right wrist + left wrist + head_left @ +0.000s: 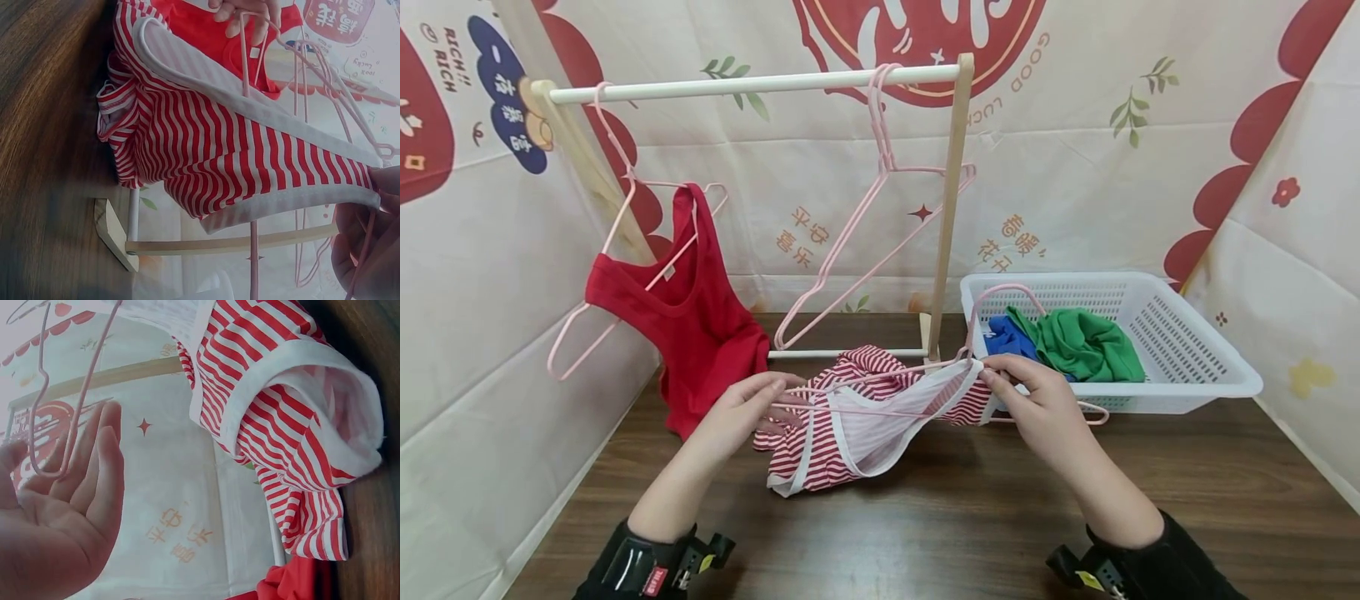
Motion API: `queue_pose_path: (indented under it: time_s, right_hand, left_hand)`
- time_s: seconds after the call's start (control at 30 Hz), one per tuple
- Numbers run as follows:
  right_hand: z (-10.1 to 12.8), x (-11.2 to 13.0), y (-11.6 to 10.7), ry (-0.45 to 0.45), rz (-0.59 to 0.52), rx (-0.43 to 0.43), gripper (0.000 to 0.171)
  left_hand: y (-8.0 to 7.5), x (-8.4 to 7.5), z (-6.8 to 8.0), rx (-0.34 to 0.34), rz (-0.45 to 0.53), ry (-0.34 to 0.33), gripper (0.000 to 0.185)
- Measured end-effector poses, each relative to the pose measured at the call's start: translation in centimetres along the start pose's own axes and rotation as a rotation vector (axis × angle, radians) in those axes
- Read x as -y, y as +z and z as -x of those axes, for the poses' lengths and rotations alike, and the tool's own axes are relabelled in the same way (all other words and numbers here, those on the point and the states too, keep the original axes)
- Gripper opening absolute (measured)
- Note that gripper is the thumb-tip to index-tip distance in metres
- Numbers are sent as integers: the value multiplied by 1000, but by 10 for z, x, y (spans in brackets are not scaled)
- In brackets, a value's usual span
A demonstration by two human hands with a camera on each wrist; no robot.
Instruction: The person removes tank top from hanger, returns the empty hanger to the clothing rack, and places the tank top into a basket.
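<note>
A red-and-white striped tank top (827, 454) with white trim hangs low over the table, a pink hanger (880, 412) passing through it. My right hand (1037, 408) pinches the top's white-edged shoulder strap beside the hanger's hook; in the right wrist view the strap (369, 197) runs in between thumb and fingers. My left hand (756, 408) is at the hanger's left end. In the left wrist view its fingers (94, 469) are fairly straight, and the hanger's rounded end (56, 472) lies against them.
A rack with a white rail (760, 86) stands behind, holding a red tank top (692, 292) on a hanger at left and bare pink hangers (880, 158) at right. At right, a white basket (1195, 367) contains green (1086, 342) and blue clothing (1009, 337).
</note>
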State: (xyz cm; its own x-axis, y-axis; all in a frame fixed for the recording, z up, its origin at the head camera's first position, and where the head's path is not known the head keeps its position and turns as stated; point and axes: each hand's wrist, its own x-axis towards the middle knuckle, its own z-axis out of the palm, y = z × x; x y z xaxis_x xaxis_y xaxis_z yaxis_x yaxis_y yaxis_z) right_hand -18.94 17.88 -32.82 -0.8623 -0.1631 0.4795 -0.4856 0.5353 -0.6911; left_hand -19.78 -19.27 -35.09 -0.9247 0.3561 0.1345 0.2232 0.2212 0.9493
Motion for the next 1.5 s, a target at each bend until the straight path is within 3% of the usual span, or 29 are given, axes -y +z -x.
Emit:
queue_pose_path:
  time_s: [0.23,0.4,0.7,0.9,1.03,1.23,1.5]
  right_hand:
    - [0,0,3,3,5,7,17]
    - [-1,-1,4,-3,10,9,16]
    - [-3,0,7,-9,25,74,15]
    - [-6,-2,9,-23,70,97,16]
    - [-6,-4,8,-17,78,108,16]
    - [-7,-4,5,0,91,120,17]
    - [-7,-9,2,8,108,122,16]
  left_hand:
    - [7,-5,5,34,-177,17,30]
    - [9,-11,11,-6,-290,41,20]
    - [6,-22,21,-221,-399,199,10]
    - [2,-27,26,-397,-557,367,12]
    - [-3,-32,30,-483,-584,436,16]
    - [-11,-37,39,-550,-567,432,19]
    - [-18,-36,45,-614,-552,342,13]
